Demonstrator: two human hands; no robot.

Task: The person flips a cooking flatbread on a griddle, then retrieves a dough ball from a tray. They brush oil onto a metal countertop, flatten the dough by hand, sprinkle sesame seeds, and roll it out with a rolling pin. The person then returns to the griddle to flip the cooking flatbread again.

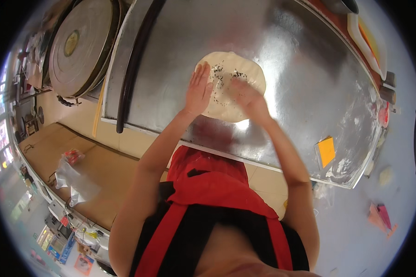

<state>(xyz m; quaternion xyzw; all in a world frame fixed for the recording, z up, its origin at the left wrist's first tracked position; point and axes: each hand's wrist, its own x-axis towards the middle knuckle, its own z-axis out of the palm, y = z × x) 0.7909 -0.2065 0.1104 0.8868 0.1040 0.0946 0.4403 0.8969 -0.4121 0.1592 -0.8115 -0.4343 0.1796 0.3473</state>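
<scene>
A round, flattened piece of pale dough (228, 110) lies on a shiny metal worktop (173, 52). Small dark seeds (219, 74) are scattered over its upper middle. My left hand (198, 89) rests flat on the dough's left edge, fingers stretched out and pointing away from me. Over the right part of the dough is my right hand (248, 98), blurred, its fingertips close to the seeds; whether they touch the dough I cannot tell. Neither hand shows anything held in it.
A long dark rod (135, 65) lies along the worktop's left side, beside a large round metal griddle lid (79, 48). A yellow scraper-like piece (326, 152) sits near the right front corner, by white flour marks (341, 164). A brown-topped counter (90, 166) with a plastic bag (72, 180) stands lower left.
</scene>
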